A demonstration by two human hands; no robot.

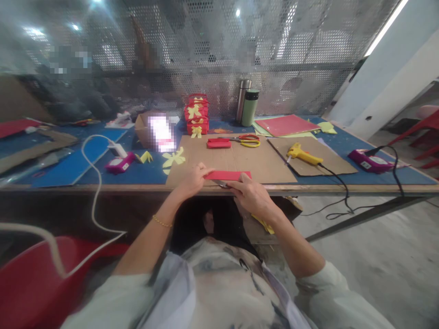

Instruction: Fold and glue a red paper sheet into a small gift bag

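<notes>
A flat red paper strip (228, 175) lies level between my hands at the table's front edge. My left hand (194, 181) pinches its left end with thumb and fingertips. My right hand (250, 193) is closed on its right end. Just below the strip, a thin shiny metal piece (219, 183) sticks out by my right fingers; its kind and how it is held are hidden. Beyond the strip, a small folded red paper piece (218, 143) rests on the cardboard sheet (192, 160), beside scissors (252, 141) with red and yellow handles.
A yellow glue gun (303, 154) lies on cardboard at right, its black cord hanging over the edge. Red pieces with yellow bows (196, 114) stack at the back, near two bottles (249, 107). Yellow paper petals (173, 157), a lit phone (162, 132) and a white cable (99, 183) are left.
</notes>
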